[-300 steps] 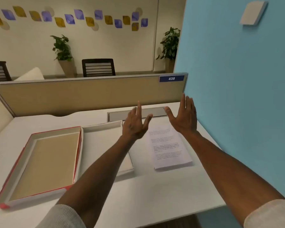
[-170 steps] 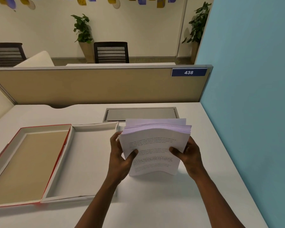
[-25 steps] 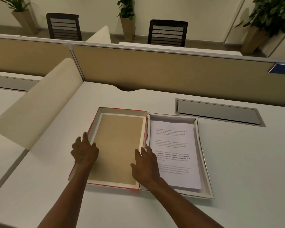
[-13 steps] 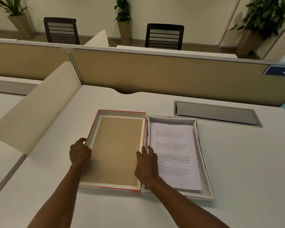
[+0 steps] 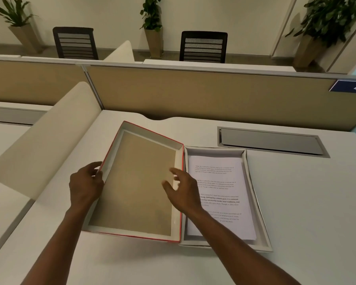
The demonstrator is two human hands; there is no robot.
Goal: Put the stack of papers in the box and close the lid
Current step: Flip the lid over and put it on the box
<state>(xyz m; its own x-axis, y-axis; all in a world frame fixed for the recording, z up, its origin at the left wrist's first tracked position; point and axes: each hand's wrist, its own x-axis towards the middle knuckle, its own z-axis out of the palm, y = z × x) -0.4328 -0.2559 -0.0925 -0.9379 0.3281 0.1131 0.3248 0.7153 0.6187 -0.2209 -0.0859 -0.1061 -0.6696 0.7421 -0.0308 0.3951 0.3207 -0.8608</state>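
The stack of printed papers [image 5: 220, 194] lies flat inside the white box tray [image 5: 248, 175] on the desk. Left of it, the red-edged lid [image 5: 140, 182] is hinged to the tray and tilted up on its left side, brown inner face showing. My left hand [image 5: 85, 185] grips the lid's raised left edge. My right hand [image 5: 182, 191] hovers over the lid's right side near the hinge, fingers spread, holding nothing; its forearm crosses the tray's near-left corner and hides part of the papers.
A grey cable hatch [image 5: 271, 144] is set in the white desk [image 5: 306, 212] behind the tray. A curved cream divider [image 5: 43, 140] rises at the left, a tan partition [image 5: 193, 95] at the back. Chairs and plants stand beyond.
The lid's left edge has lifted off the desk in my left hand's grip. My right hand has come off the lid's right rim and opened above it.
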